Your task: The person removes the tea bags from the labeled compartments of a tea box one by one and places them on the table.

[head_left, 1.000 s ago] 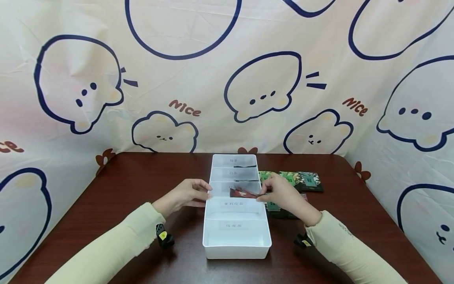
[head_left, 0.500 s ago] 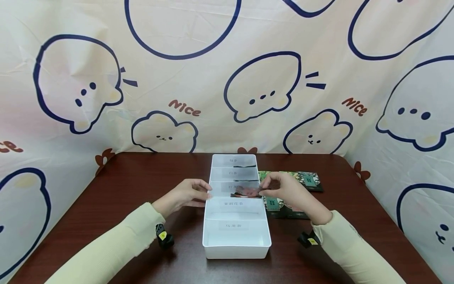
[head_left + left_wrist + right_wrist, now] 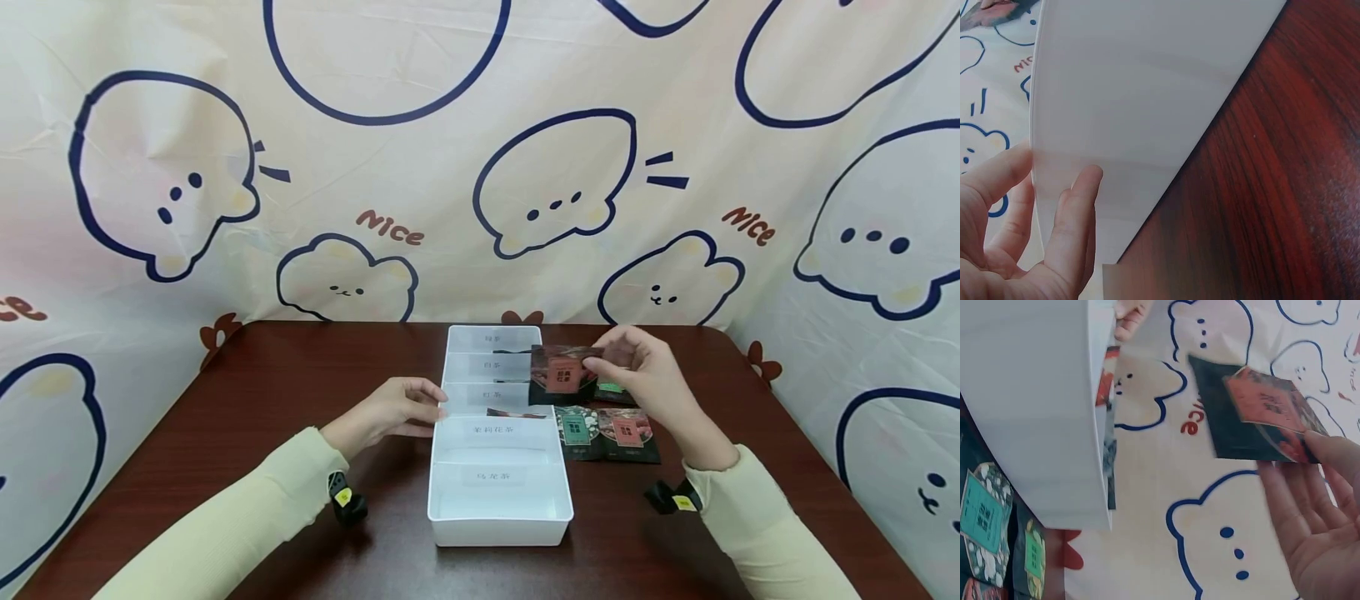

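Note:
My right hand [image 3: 641, 358] pinches the edge of a dark tea packet [image 3: 564, 377] with a red label. The packet is raised beside the far right side of a white divided box [image 3: 501, 533], overlapping its rim in the head view. In the right wrist view, thumb and fingers hold the same tea packet [image 3: 1260, 415] at one side. The fingers of my left hand [image 3: 397, 408] touch the box's left wall, and the left wrist view shows them extended against that white wall [image 3: 1129, 94]. Inside the middle compartment, the top of a red packet [image 3: 517, 413] shows.
On the table right of the box lie a green-labelled packet [image 3: 576, 427] and a red-labelled packet [image 3: 628, 432]. Another green-labelled packet [image 3: 611, 388] is partly hidden behind the right hand. Labelled dividers [image 3: 493, 430] cross the box. A patterned cloth [image 3: 450, 183] hangs behind the brown table [image 3: 315, 358].
The right hand has lifted a red-labelled tea packet up and to the right, away from the middle compartment. Another red packet top stays visible there. The left hand keeps its place.

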Motion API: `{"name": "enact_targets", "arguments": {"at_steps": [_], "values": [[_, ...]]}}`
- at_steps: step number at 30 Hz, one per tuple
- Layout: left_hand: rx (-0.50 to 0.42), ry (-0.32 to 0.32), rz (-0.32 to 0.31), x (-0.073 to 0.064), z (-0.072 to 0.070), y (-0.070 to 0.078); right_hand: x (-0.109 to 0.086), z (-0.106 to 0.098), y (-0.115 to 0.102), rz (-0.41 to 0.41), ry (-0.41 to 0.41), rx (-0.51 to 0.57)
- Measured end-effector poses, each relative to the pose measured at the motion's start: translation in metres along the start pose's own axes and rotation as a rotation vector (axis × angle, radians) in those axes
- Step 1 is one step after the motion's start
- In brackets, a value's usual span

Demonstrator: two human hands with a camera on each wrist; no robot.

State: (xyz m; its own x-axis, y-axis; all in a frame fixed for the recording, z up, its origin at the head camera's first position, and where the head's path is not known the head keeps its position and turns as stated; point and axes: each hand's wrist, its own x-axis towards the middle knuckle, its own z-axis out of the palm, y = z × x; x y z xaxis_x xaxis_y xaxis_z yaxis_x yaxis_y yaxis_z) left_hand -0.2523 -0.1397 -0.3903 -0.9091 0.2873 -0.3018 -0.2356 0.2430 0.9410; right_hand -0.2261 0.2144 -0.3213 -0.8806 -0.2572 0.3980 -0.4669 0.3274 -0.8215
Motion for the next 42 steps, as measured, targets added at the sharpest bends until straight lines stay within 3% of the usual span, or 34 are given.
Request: {"name": "enact_targets", "arguments": {"at_steps": [10,20,25,34,42], "values": [[-0.001,0.006,-0.005,0.000,0.000,0.000,-0.008,-0.031,0.015,0.001,0.135,0.208],[-0.012,0.002,-0.007,0.000,0.001,0.000,-0.027,-0.070,0.050,0.125,0.196,0.207],[-0.017,0.004,-0.003,-0.002,0.001,0.001,-0.037,-0.092,0.073,0.236,0.215,0.090],[-0.011,0.005,-0.003,-0.002,0.001,0.001,-0.052,-0.121,0.107,0.394,0.158,-0.052],[-0.008,0.003,0.000,-0.001,0.000,0.000,-0.056,-0.132,0.126,0.567,-0.010,-0.113]]}}
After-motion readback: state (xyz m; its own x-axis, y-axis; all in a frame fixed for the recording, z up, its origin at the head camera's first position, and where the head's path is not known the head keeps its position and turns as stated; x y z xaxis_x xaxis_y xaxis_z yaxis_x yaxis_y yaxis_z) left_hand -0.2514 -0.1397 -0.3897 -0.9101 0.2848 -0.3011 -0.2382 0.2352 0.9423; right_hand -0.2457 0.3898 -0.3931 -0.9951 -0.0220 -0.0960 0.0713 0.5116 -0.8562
